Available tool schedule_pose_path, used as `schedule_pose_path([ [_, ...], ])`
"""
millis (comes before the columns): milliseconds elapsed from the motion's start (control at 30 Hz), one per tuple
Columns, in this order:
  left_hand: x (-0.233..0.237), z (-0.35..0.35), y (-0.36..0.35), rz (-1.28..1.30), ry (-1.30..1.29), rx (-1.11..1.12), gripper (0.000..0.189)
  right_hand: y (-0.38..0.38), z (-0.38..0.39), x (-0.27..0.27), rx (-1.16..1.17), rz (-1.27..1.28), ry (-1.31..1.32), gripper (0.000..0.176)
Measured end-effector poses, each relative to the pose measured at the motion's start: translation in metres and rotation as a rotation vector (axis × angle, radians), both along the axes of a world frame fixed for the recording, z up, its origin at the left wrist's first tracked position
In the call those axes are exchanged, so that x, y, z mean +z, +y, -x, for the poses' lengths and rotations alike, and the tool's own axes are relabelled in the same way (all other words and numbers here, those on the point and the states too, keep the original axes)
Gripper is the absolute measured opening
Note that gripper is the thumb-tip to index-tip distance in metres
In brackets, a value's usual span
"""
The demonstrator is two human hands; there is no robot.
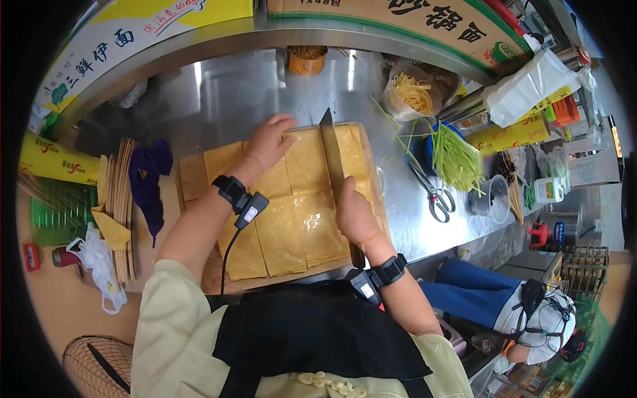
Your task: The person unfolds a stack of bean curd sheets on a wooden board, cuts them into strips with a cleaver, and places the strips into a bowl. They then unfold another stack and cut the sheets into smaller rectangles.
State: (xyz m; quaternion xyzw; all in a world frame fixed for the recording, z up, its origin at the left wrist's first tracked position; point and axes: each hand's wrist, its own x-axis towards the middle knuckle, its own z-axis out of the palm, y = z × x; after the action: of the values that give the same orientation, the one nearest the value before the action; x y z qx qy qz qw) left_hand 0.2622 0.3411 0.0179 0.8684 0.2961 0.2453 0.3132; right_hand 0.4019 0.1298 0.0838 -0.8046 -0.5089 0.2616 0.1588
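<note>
Yellow tofu-skin-like sheets (292,212) lie stacked on a wooden cutting board (192,176), with straight cut lines dividing them into strips. My right hand (357,213) is wrapped round a long knife (332,149), whose blade stands across the right part of the sheets, its tip past their far edge. My left hand (269,142) rests near the far edge of the sheets, left of the blade, fingers apart and holding nothing.
Right of the board are scissors (438,199), green stalks (454,159) in a blue container and a bowl of yellow strips (411,93). Wooden sticks (123,212) and a purple cloth (147,179) lie left. Another person (504,305) bends at lower right.
</note>
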Motion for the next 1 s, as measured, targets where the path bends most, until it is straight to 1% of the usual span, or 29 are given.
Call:
schedule_pose_path([
  [33, 0.003, -0.006, 0.005, 0.052, -0.068, -0.01, 0.031, -0.001, -0.001, -0.001, 0.001, -0.01, 0.004, 0.024],
  [133, 0.014, -0.024, 0.02, 0.35, -0.077, -0.058, 0.032, -0.001, -0.001, 0.0, -0.007, -0.013, 0.018, 0.025],
  [233, 0.022, -0.038, 0.024, 0.425, -0.097, -0.067, 0.032, -0.003, -0.002, -0.006, -0.003, -0.015, 0.012, 0.028],
  [333, 0.036, -0.053, 0.021, 0.63, -0.158, -0.087, 0.034, -0.003, -0.001, -0.006, -0.006, -0.008, 0.001, 0.03],
  [433, 0.043, -0.066, 0.021, 0.685, -0.114, -0.147, 0.039, -0.003, -0.001, -0.006, -0.003, -0.008, -0.003, 0.03],
  [633, 0.036, -0.08, 0.029, 0.722, -0.012, -0.203, 0.037, -0.006, -0.001, -0.01, 0.011, -0.066, -0.011, 0.029],
  [767, 0.005, -0.08, 0.035, 0.688, -0.054, -0.109, 0.036, -0.008, 0.002, -0.009, -0.007, -0.046, -0.001, 0.028],
  [867, 0.001, -0.076, 0.034, 0.737, -0.037, -0.076, 0.036, -0.01, 0.002, -0.011, -0.01, -0.056, -0.003, 0.028],
  [933, 0.011, -0.073, 0.03, 0.802, -0.03, -0.061, 0.036, -0.01, 0.002, -0.011, -0.007, -0.07, -0.002, 0.028],
  [1000, 0.02, -0.072, 0.028, 0.842, -0.064, -0.1, 0.037, -0.01, 0.003, -0.012, -0.002, -0.078, -0.004, 0.029],
])
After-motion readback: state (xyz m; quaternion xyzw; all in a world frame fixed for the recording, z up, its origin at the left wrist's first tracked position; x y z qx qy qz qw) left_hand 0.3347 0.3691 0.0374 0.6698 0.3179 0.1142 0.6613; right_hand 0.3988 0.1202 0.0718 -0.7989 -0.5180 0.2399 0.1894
